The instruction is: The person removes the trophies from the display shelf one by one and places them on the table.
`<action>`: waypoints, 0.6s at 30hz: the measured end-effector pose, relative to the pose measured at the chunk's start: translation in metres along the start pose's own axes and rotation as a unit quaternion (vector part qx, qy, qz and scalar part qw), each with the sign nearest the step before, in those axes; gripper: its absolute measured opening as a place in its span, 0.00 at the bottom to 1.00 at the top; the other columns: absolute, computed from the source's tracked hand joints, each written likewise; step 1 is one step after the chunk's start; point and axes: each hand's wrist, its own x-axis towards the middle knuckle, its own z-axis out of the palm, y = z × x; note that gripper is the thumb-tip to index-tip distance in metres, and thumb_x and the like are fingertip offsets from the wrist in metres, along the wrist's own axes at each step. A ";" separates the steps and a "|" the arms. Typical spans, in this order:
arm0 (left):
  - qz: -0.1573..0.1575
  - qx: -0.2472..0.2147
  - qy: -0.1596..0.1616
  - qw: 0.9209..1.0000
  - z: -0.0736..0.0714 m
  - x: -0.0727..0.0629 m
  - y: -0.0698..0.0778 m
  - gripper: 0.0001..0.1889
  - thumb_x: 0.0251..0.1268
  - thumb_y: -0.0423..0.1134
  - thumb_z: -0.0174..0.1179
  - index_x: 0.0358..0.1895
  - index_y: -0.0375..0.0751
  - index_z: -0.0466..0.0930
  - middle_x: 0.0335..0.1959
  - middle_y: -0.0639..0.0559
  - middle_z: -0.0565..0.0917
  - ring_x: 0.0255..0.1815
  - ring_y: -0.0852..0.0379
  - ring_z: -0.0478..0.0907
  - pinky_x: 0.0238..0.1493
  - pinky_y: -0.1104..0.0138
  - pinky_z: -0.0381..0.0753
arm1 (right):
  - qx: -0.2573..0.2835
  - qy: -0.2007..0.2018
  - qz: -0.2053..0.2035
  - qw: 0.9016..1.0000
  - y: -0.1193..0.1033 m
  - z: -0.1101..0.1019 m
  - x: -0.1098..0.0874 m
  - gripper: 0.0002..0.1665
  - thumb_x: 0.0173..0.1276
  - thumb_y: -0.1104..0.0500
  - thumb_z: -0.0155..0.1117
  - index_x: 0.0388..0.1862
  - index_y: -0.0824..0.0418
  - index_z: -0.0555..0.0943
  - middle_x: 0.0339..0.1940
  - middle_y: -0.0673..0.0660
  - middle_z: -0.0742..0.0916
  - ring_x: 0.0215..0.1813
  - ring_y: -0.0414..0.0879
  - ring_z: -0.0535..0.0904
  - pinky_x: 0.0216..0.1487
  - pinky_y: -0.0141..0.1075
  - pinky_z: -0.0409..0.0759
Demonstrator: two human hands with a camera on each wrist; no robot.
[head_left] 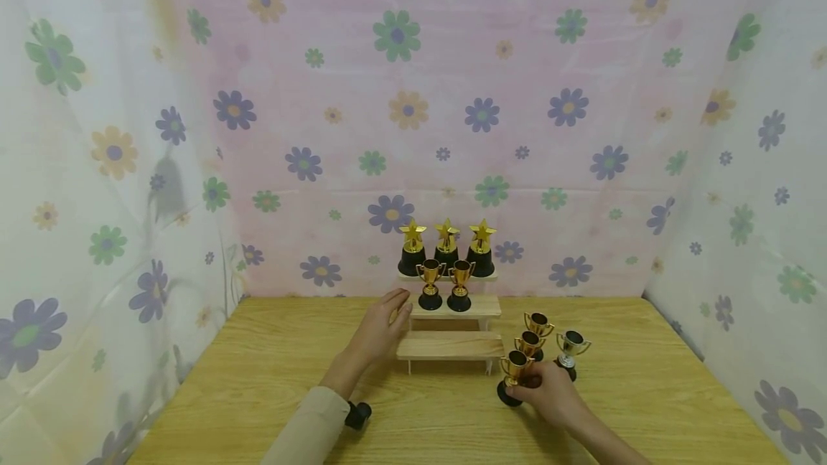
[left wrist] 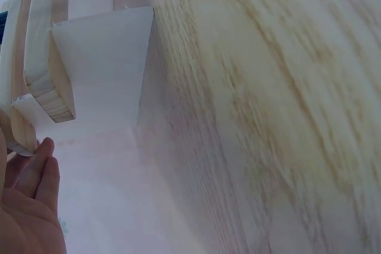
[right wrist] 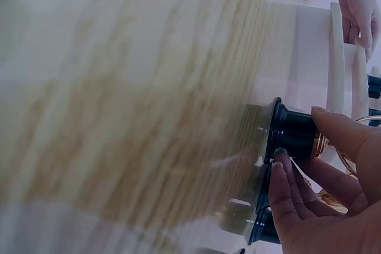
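My right hand (head_left: 552, 395) pinches a small bronze-gold trophy cup (head_left: 516, 367) by its lower part, between thumb and fingers. In the right wrist view the black base (right wrist: 293, 132) of that cup shows between them, at or just above the tabletop. Behind it stand two like cups (head_left: 530, 342), and a silver trophy cup (head_left: 570, 351) is just to their right. My left hand (head_left: 377, 327) is at the left end of a three-step wooden stand (head_left: 450, 344); its fingertips (left wrist: 46, 147) touch or nearly touch a step's end.
Three gold star trophies (head_left: 446, 248) line the top step. On the middle step are two bronze-gold cups (head_left: 460, 282). The front step carries nothing. A flowered cloth (head_left: 413, 142) encloses the wooden table (head_left: 278, 350) at the back and sides.
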 end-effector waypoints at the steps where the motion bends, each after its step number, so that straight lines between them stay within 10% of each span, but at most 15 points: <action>1: 0.000 -0.001 0.000 1.000 0.000 0.000 0.000 0.25 0.83 0.45 0.51 0.70 0.29 0.73 0.72 0.35 0.72 0.74 0.38 0.68 0.74 0.47 0.68 | -0.002 -0.001 0.000 1.000 0.000 0.000 0.000 0.16 0.61 0.55 0.79 0.41 0.66 0.88 0.36 0.53 0.90 0.37 0.44 0.85 0.34 0.34 0.84; 18: 0.009 0.014 0.003 1.000 -0.001 0.000 0.003 0.24 0.84 0.44 0.50 0.69 0.29 0.74 0.71 0.32 0.73 0.73 0.37 0.69 0.73 0.47 0.69 | 0.020 -0.019 0.003 1.000 -0.004 -0.026 -0.013 0.21 0.62 0.58 0.78 0.49 0.70 0.85 0.46 0.61 0.88 0.41 0.48 0.84 0.37 0.37 0.85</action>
